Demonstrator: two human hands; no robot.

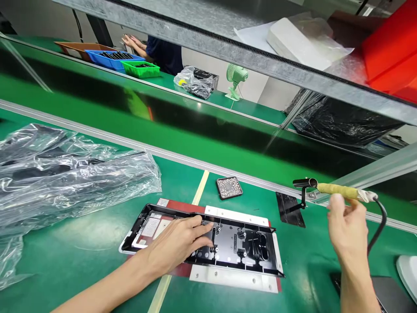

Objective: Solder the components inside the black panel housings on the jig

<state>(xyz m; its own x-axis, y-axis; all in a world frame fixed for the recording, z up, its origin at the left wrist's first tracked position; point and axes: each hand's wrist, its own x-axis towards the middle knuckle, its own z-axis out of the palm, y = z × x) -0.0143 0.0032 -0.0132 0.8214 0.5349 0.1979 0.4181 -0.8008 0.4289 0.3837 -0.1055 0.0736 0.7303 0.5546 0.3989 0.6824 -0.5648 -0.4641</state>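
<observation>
My left hand (184,237) lies over a long black plastic housing (228,252), fingers stretched out and a little apart, touching its inside. Ribs, small posts and two oval openings show at the housing's right end. The housing lies on a dark red board with white strips (228,280) along its edges. To the right, my right hand (348,221) is closed at the yellow wrapped handle of a soldering iron (339,190). The iron's front end sits inside the tube of a black stand (304,184), and its cable hangs down behind my wrist.
A small black tray of tiny metal parts (230,188) stands behind the housing. Clear plastic bags (78,169) cover the left side. A metal shelf (208,37) hangs overhead. Beyond the green divider are bins (141,69), a fan (235,80) and another person's hands (133,42).
</observation>
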